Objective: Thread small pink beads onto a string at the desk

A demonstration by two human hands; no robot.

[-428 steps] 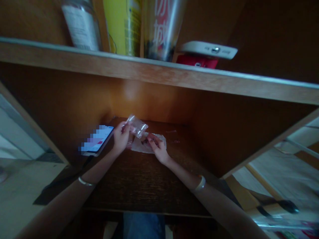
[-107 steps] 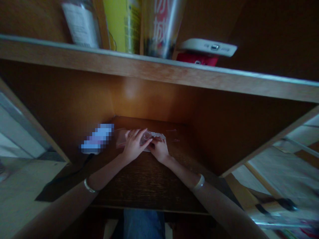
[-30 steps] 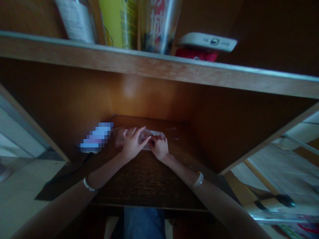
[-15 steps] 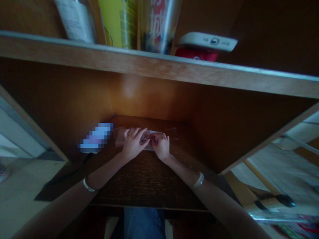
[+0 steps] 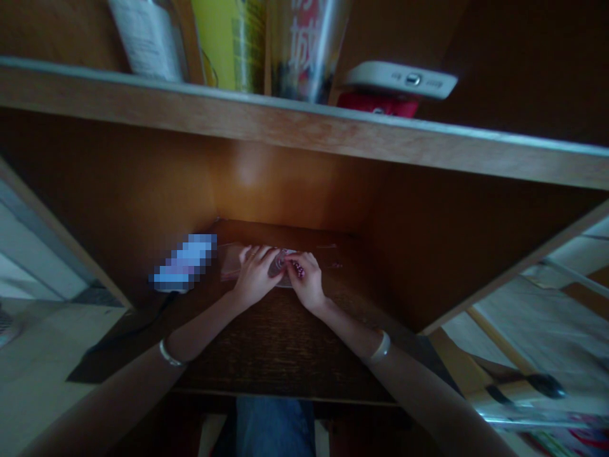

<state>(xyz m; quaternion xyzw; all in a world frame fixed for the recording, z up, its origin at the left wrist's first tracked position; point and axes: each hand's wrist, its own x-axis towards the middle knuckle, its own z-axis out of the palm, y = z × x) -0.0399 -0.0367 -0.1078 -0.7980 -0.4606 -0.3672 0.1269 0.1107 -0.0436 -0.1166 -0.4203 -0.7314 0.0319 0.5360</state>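
Note:
My left hand (image 5: 254, 279) and my right hand (image 5: 307, 282) meet at the back of a dark wooden desk (image 5: 276, 346). The left fingers curl over a small clear plastic bag (image 5: 276, 264) and press it against the desk. My right hand pinches a small cluster of dark red beads (image 5: 299, 270) right at the bag's edge. A flat pinkish clear bag (image 5: 229, 261) lies under and to the left of my left hand. Each wrist wears a pale bangle.
A lit phone (image 5: 183, 263) lies at the desk's back left, with a dark cable (image 5: 137, 330) running toward me. A wooden shelf (image 5: 304, 130) overhangs the desk, carrying a white power bank (image 5: 399, 79), a yellow bottle (image 5: 233, 44) and a jar (image 5: 147, 38).
Long ago the small bag was lifted off the desk; now it lies pressed down. In the last second my right hand turned and its fingers came up with dark red beads.

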